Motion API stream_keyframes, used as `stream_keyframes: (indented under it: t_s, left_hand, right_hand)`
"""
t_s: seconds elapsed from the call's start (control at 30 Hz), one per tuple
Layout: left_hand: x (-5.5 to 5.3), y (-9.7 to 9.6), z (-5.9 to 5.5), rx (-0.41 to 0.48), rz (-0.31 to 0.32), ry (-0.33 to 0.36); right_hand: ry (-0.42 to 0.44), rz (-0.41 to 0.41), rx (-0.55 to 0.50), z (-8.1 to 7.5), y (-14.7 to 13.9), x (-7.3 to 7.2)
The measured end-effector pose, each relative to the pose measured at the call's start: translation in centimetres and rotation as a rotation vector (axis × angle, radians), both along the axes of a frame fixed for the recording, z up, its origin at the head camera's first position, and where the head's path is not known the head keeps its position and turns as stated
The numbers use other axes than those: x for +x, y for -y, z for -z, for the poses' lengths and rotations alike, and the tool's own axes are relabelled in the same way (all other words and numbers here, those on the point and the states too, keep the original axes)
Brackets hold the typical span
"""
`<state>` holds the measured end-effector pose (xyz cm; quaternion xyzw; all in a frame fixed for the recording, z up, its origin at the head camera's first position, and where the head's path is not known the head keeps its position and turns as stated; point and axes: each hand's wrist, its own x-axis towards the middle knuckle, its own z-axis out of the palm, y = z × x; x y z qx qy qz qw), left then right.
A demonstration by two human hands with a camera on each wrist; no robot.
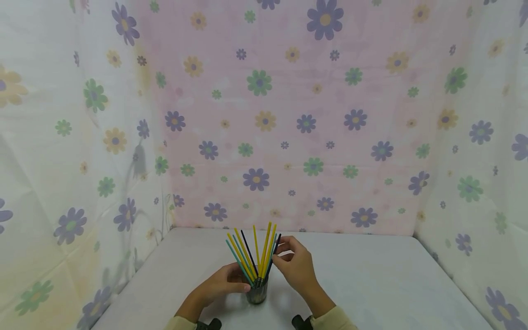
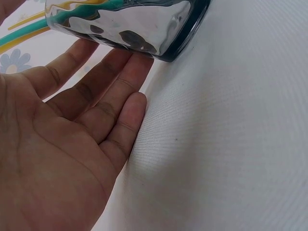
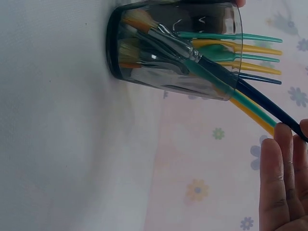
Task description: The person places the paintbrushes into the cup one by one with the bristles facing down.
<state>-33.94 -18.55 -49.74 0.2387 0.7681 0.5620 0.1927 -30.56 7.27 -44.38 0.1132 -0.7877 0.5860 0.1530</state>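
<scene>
A clear glass (image 1: 256, 297) stands on the table, holding several paintbrushes with bristles down and handles fanned out. My left hand (image 1: 220, 285) holds the glass from the left, thumb at the near side and fingers round the far side. In the left wrist view its fingertips touch the glass wall (image 2: 168, 30). My right hand (image 1: 300, 269) pinches the upper handle of a dark blue paintbrush (image 3: 262, 101) between thumb and fingers. That brush leans against the rim, its bristles still inside the glass. Yellow handles (image 1: 265, 247) and teal handles (image 3: 260, 37) stick out beside it.
A white cloth covers the table (image 1: 363, 284). Behind it hangs a pink flowered curtain (image 1: 288, 197), and pale flowered curtains (image 1: 466, 146) close off both sides. Shadows fall on the left one.
</scene>
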Motion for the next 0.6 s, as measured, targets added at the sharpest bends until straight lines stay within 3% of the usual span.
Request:
stream_keyframes:
  t_s: [0.37,0.6]
  left_hand:
    - [0.0,-0.1,-0.1,-0.011,0.0,-0.028]
    - [-0.1,0.5,-0.6,-0.045,-0.005,-0.044]
  right_hand:
    - [0.013,-0.008,0.04,-0.4,-1.0,0.2]
    - [0.013,0.032,0.155,-0.4,-4.2,0.0]
